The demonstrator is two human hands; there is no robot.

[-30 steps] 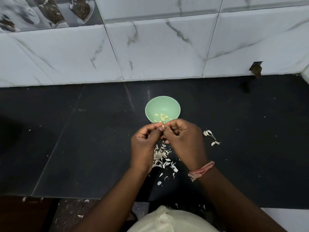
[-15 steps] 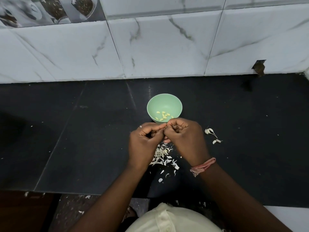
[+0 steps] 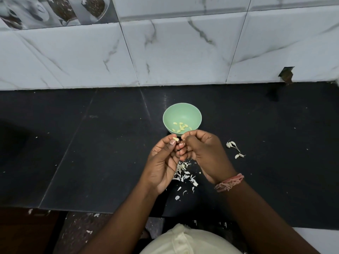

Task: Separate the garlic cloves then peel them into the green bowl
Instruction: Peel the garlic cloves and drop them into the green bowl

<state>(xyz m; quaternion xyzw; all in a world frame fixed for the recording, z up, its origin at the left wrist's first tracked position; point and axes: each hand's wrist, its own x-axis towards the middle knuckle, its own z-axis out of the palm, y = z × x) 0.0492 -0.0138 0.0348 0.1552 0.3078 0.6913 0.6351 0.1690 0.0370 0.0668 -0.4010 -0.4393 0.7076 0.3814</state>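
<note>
Pinching garlic clove [image 3: 175,139]: left hand [image 3: 162,163] fingers | right hand [image 3: 205,153] curled | green bowl [image 3: 171,114] rim adjacent

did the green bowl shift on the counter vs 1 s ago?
No. The small round green plastic bowl sits the same way relative to the unpeeled garlic cloves on its right and the dark counter seam; only the head camera shifted.

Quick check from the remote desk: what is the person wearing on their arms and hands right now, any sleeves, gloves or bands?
Both forearms are bare, with no sleeves or gloves in view. The right hand has a band of pinkish, frayed threads wound round the wrist. The left hand and its wrist show nothing worn. A pale cream garment shows at the bottom edge of the head view.
</note>
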